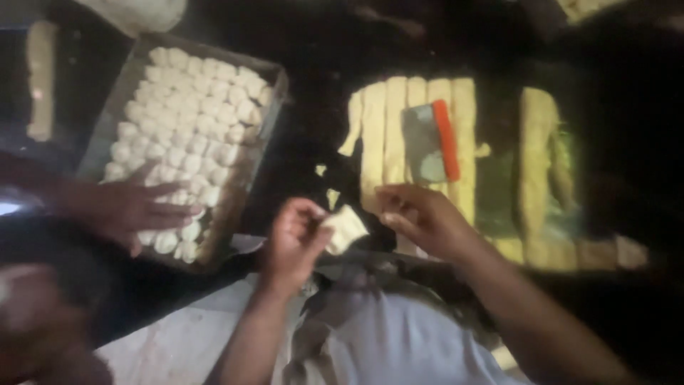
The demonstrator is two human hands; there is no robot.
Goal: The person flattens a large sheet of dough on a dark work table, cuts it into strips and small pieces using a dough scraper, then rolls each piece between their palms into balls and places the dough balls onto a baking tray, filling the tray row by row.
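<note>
A small pale square piece of dough [345,229] sat pinched in the person's left hand [298,239] – just left of the loosely curled right hand [420,217], which held nothing – in front of long pale dough strips [388,128] and a dough-filled metal tray [274,93].

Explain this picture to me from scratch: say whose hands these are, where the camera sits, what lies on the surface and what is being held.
There is one picture, taken by a camera worn on a person's head and looking down, so the two arms rising from the bottom edge are that person's own. The left hand pinches a small pale piece of dough; the right hand hovers close beside it, and blur hides whether it touches. Ahead lie long strips of dough side by side, with a scraper with an orange handle resting on them. To the left, a tray is filled with small dough pieces. The hand on that tray belongs to another person.
</note>
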